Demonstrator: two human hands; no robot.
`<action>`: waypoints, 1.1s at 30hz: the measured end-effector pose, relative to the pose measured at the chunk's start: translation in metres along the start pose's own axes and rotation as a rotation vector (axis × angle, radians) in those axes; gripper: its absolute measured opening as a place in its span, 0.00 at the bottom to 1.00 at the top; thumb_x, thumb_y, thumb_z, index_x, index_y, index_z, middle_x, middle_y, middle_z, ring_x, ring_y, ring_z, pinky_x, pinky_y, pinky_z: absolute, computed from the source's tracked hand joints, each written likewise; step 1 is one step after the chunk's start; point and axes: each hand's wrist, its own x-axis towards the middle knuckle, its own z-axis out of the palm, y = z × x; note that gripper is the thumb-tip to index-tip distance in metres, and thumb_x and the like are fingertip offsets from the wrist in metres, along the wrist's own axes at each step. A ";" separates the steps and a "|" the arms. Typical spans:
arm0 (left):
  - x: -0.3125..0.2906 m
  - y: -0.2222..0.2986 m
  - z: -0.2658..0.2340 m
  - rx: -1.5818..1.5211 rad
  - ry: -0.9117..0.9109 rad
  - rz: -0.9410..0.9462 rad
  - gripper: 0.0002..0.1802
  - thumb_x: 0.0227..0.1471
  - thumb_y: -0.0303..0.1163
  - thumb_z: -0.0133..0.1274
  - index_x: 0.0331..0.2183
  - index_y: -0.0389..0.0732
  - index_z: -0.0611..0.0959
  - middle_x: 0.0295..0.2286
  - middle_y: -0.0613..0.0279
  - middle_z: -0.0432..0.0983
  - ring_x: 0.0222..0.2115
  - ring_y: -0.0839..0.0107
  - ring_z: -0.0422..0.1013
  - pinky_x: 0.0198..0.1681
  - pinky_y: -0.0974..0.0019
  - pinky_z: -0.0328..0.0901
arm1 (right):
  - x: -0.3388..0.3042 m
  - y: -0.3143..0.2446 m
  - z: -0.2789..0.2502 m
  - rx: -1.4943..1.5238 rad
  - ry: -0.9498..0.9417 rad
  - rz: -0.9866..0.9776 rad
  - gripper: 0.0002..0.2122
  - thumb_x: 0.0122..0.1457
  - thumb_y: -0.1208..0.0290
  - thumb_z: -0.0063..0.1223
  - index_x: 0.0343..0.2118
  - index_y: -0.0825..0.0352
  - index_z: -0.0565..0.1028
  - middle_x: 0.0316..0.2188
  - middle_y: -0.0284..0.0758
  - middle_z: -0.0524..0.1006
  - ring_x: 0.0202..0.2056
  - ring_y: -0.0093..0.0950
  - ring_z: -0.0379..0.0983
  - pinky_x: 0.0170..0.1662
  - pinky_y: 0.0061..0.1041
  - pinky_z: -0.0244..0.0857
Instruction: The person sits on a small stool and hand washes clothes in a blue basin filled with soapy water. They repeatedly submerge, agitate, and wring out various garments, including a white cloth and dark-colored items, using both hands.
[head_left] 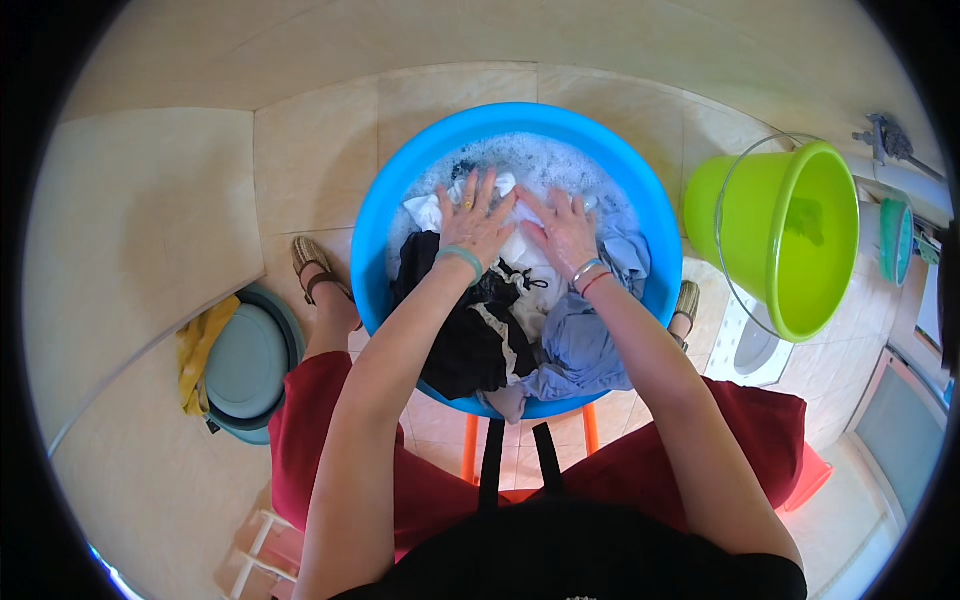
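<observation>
A round blue basin [668, 250] in front of me holds foamy water [535, 155] and a heap of wet clothes. My left hand [477, 222] lies palm down with fingers spread on white cloth [425, 212] at the water. Close beside it, my right hand [562, 232] also presses flat on the white cloth, fingers apart. Neither hand grips anything. A black garment [460, 345] with pale trim and a drawstring sits on the near left. Blue-grey cloth [580, 345] is bunched on the near right, below my right wrist.
To the right is a bright green bucket [730, 205] with a wire handle, near a white floor fixture [745, 345] and a wall tap [880, 140]. Grey-green basins [245, 360] with a yellow cloth [200, 345] stand at the left. Orange legs [470, 450] show below the blue basin.
</observation>
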 end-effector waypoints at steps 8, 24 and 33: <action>0.040 0.006 -0.003 0.013 -0.373 -0.023 0.32 0.57 0.42 0.40 0.63 0.57 0.56 0.64 0.58 0.43 0.64 0.55 0.41 0.64 0.46 0.41 | 0.024 0.064 0.101 0.437 -0.221 0.252 0.19 0.60 0.65 0.44 0.53 0.66 0.68 0.45 0.49 0.72 0.45 0.41 0.69 0.49 0.37 0.65; -0.020 0.050 -0.019 -2.384 0.092 -0.551 0.34 0.57 0.54 0.49 0.60 0.53 0.62 0.50 0.60 0.69 0.49 0.63 0.67 0.52 0.61 0.63 | -0.027 -0.036 -0.069 0.582 0.263 -0.221 0.24 0.44 0.88 0.50 0.47 0.60 0.74 0.36 0.43 0.68 0.39 0.44 0.69 0.43 0.35 0.67; -0.071 0.048 -0.041 -3.094 -0.357 0.137 0.25 0.53 0.61 0.44 0.45 0.57 0.76 0.43 0.49 0.69 0.30 0.68 0.67 0.25 0.69 0.63 | -0.127 -0.136 -0.145 0.325 0.105 -0.431 0.15 0.42 0.64 0.61 0.35 0.59 0.75 0.35 0.32 0.67 0.38 0.32 0.69 0.30 0.30 0.69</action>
